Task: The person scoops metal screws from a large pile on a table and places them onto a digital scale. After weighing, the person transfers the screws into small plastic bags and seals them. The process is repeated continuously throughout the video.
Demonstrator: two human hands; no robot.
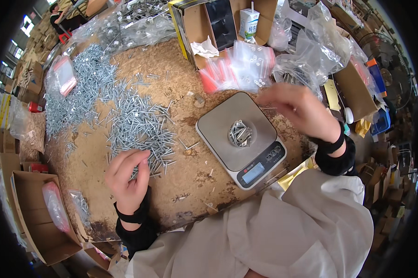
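Observation:
My left hand [129, 178] is at the near edge of a loose pile of silvery screws [137, 118]. Its fingers are curled toward the thumb, and what they hold, if anything, is hidden. My right hand [304, 109] hovers beside the far right corner of a digital scale [218, 134]; its bent fingers are blurred by motion. On the scale's steel plate sits a small round container [240, 134] with metal pieces in it. The scale's display [253, 173] is lit. A few single screws [188, 145] lie between the pile and the scale.
A larger screw heap [79, 92] spreads at the far left, with a pack of plastic bags [63, 76] on it. Red-edged zip bags [241, 67] lie before an open carton [190, 32] holding a drink carton [249, 23]. Another open cardboard box [37, 204] stands left.

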